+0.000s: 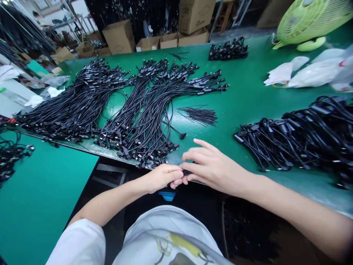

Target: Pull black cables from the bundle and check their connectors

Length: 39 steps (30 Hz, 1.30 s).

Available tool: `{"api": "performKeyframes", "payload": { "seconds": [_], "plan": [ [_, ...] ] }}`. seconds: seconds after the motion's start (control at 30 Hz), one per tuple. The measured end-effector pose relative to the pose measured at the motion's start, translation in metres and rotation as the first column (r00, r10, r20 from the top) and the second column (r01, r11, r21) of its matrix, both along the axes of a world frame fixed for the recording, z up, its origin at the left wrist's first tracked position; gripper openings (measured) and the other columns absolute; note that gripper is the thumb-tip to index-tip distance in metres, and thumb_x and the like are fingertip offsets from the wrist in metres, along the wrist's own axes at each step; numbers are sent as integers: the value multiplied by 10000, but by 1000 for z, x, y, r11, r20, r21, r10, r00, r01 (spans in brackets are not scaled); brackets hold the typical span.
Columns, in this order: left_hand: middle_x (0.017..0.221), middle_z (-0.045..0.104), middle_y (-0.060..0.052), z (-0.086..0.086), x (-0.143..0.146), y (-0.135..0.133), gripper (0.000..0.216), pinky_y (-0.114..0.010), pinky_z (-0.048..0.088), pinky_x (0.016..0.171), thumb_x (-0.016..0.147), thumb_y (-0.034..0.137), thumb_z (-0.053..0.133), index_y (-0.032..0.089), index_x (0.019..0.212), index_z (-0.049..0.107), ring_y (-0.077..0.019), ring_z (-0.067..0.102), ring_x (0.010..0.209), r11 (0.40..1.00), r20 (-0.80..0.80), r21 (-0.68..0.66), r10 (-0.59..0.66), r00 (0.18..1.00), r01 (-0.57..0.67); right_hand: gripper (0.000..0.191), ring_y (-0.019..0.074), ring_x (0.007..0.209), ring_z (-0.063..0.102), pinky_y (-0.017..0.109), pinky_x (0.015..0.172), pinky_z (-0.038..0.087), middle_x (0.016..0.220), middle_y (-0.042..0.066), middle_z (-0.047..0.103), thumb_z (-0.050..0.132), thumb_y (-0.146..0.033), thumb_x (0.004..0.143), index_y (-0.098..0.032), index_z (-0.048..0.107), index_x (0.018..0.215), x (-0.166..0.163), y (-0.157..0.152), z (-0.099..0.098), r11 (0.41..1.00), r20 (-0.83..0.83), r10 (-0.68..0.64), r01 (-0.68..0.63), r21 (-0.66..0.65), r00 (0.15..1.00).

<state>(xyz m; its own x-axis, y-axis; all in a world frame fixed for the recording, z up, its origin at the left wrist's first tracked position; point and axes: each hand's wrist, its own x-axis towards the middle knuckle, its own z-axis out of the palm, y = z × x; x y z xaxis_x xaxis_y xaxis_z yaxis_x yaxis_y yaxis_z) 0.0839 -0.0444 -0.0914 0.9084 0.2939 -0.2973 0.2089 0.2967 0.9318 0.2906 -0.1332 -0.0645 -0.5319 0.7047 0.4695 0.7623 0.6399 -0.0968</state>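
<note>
My left hand [162, 178] is closed, thumb on top, at the front edge of the green table. Pinched there is a black cable [186, 172], of which only a short dark piece shows between the hands. My right hand [215, 167] meets it from the right, its lower fingers closed at the cable and its upper ones lifted and slightly apart. Most of the cable is hidden by the fingers. Just beyond my hands lies a pile of long black cables [149, 106], with plugs at both ends. A bundle of thin black ties [202, 115] rests to its right.
Another cable pile [79, 95] spreads at the left. Coiled, bundled cables [300, 136] are heaped at the right, and a smaller coiled heap [228, 49] sits at the back. A green fan [314, 20] and white plastic bags [317, 71] stand far right. Cardboard boxes [120, 36] line the far side.
</note>
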Motion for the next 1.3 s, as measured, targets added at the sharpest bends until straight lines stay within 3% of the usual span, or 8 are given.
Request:
{"api": "performKeyframes", "payload": {
  "seconds": [0.13, 0.23, 0.3, 0.5, 0.73, 0.93, 1.17, 1.3],
  "plan": [
    [540, 432, 50, -2, -4, -1, 422, -247, 310, 545, 849, 542, 607, 129, 766, 619, -74, 375, 505, 963, 73, 19, 267, 961, -269, 318, 213, 1072, 605, 377, 965, 476, 1100, 71, 667, 418, -361, 990, -215, 683, 1086, 63, 59, -8, 896, -401, -443, 417, -155, 802],
    [537, 418, 58, -1, 1, -2, 371, -241, 297, 529, 837, 491, 644, 130, 764, 607, -63, 356, 488, 923, 122, -104, 381, 917, -370, 332, 268, 1092, 588, 382, 939, 459, 1163, 130, 649, 430, -244, 931, -156, 707, 1090, 115, 126, -36, 618, -108, -781, 736, -275, 615],
    [539, 410, 61, 1, 5, -4, 370, -237, 291, 522, 822, 485, 666, 126, 758, 600, -56, 348, 482, 902, 129, -176, 417, 900, -393, 345, 281, 1100, 565, 375, 904, 453, 1278, 152, 586, 425, -231, 919, -130, 694, 1109, 138, 162, -56, 526, 103, -816, 804, -276, 569],
    [574, 406, 61, 3, 7, 2, 394, -225, 269, 518, 755, 482, 736, 115, 755, 589, -42, 352, 489, 840, 136, -310, 503, 853, -446, 337, 315, 1098, 527, 408, 885, 419, 1249, 243, 556, 403, -222, 920, -45, 653, 1062, 155, 188, -79, 566, 260, -743, 786, -250, 617],
    [577, 394, 64, 2, 11, 5, 399, -225, 252, 517, 747, 479, 745, 116, 757, 579, -39, 333, 491, 852, 142, -362, 452, 881, -379, 224, 206, 809, 570, 297, 704, 413, 977, 139, 669, 552, -285, 854, -118, 670, 944, 163, 189, -69, 444, 360, -724, 796, -411, 589],
    [578, 389, 67, 2, 3, -2, 371, -224, 270, 530, 793, 466, 714, 122, 777, 576, -41, 342, 499, 868, 91, -309, 435, 896, -390, 141, 168, 757, 568, 259, 679, 381, 885, 108, 686, 570, -224, 815, -123, 667, 832, 154, 182, -50, 447, 330, -732, 786, -427, 596],
    [580, 385, 65, 2, 8, -7, 363, -220, 286, 536, 808, 468, 699, 114, 824, 624, -42, 340, 506, 862, 111, -308, 453, 885, -403, 356, 241, 936, 592, 326, 816, 422, 1101, 198, 647, 363, -196, 920, -81, 540, 1206, 132, 123, -20, 434, 110, -867, 846, -310, 485],
    [595, 391, 67, 0, 20, -12, 399, -218, 269, 532, 825, 425, 682, 114, 1073, 655, -47, 321, 508, 859, 153, -319, 463, 873, -399, 332, 175, 723, 588, 289, 678, 456, 916, 94, 671, 397, -319, 934, -141, 601, 1126, 60, 61, -29, 596, -317, -799, 603, -530, 510]
  ]
}}
